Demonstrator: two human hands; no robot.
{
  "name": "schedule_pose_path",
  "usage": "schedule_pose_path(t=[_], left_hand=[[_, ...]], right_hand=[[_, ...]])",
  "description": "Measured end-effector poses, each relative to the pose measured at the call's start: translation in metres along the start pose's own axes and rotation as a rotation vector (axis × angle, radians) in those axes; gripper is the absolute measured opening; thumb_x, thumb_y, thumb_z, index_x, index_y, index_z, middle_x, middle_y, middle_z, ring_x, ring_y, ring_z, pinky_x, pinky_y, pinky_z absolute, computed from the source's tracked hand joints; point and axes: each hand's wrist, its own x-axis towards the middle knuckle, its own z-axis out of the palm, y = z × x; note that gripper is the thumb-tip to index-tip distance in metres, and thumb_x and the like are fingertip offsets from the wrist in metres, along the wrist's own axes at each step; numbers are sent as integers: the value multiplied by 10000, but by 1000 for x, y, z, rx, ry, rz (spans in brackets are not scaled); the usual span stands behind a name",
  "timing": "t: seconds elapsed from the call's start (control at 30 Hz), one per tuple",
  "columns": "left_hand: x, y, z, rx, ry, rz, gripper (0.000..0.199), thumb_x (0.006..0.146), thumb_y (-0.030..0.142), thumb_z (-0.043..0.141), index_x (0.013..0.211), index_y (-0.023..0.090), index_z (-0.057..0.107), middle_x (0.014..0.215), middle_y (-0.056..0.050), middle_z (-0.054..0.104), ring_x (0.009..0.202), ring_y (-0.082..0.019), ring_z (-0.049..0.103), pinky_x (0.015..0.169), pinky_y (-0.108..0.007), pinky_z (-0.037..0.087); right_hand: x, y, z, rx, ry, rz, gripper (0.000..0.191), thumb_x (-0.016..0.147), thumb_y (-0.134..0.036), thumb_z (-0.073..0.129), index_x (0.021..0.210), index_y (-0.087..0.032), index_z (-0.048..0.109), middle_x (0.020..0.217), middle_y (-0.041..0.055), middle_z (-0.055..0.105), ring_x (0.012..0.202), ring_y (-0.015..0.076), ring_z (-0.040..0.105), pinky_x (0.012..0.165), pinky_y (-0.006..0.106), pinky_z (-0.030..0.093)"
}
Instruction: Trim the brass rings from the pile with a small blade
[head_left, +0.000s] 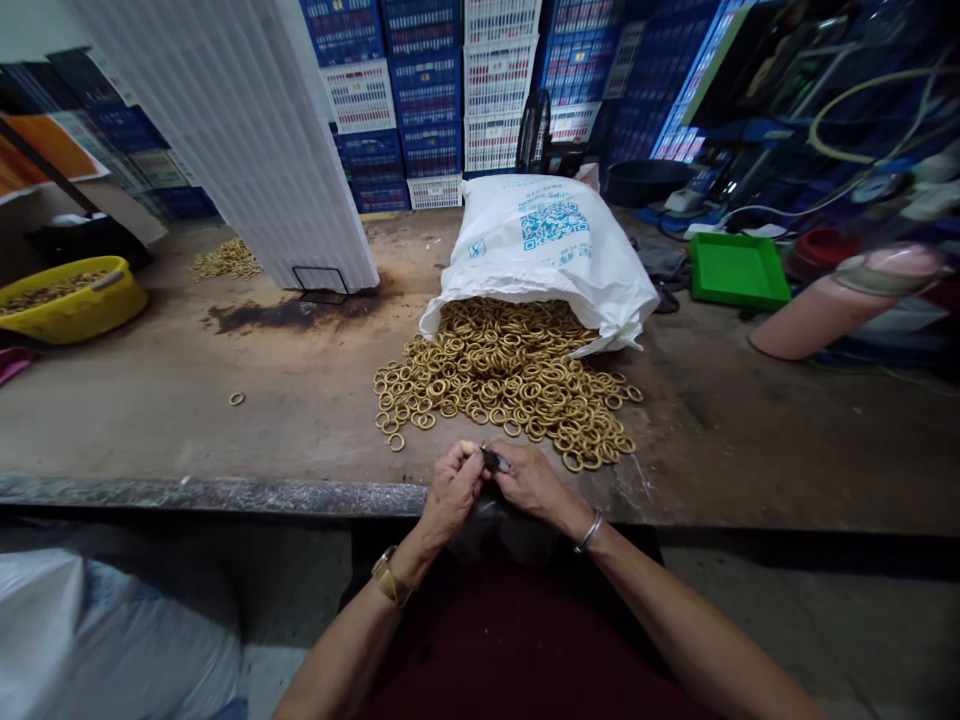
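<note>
My left hand (454,487) and my right hand (534,485) meet at the table's front edge, fingers closed. Between them, my right hand grips a small dark tool with a grey part (493,461); its exact kind is unclear. My left fingertips pinch what looks like a gold-coloured ring, mostly hidden by the fingers. Just beyond the hands lies a heap of gold-coloured rings (517,385), spilling from the open mouth of a white woven sack (555,235). One loose ring (237,398) lies apart on the left.
A yellow basin (82,305) of rings stands at left. Behind it are a smaller ring pile (227,259) and a tall white ribbed panel (247,130) on a wire stand. At right are a green tray (739,270) and a pink bottle (840,305). Stacked crates (427,80) line the back.
</note>
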Motion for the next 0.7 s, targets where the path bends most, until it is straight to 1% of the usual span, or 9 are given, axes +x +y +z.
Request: schedule_pose_path(t=[0.13,0.3,0.4,0.47,0.53,0.6,0.7], left_hand=[[-1,1,1,55,24,24,298,766,453,482,694,164,474,470,79,380,381,-35,260,398,-173,219],[-1,-2,0,112,48,60,303,775,450,471,681,162,468,495,68,380,408,-44,276,409,-179,226],[-1,-5,-2,136,55,95,300,781,441,472,673,160,470,516,57,397,425,-46,298,416,-181,234],[-2,-5,-2,122,58,95,305,777,444,481,663,161,467,508,58,394,419,-44,298,411,-180,230],[-5,-5,-3,85,65,63,319,769,460,488,650,164,458,479,67,375,395,-40,278,393,-178,209],[-10,-2,-3,37,56,26,326,765,467,493,646,166,453,461,73,365,373,-34,261,376,-175,191],[-19,4,-2,-67,-32,-8,287,768,436,513,688,163,471,521,55,443,377,-30,298,368,-169,206]], right_hand=[[0,2,3,-73,-8,-5,143,718,-140,416,694,-171,553,591,2,546,510,101,419,509,209,252],[1,-1,1,-91,-22,2,153,714,-125,414,717,-172,560,618,6,567,534,103,440,519,208,254],[1,-5,-2,-97,-67,16,160,725,-129,405,726,-175,559,635,10,583,543,107,459,521,209,262],[3,-7,-4,-112,-132,34,172,741,-139,394,731,-178,561,654,19,599,562,112,486,525,211,272],[6,-8,-5,-164,-182,63,182,755,-154,389,754,-178,569,685,34,617,599,125,521,535,217,281],[11,-8,-5,-255,-185,117,189,763,-168,394,805,-173,578,720,54,632,637,142,549,548,226,289],[20,-5,-4,-373,-139,188,214,778,-185,399,913,-169,564,776,77,646,687,165,577,573,234,305]])
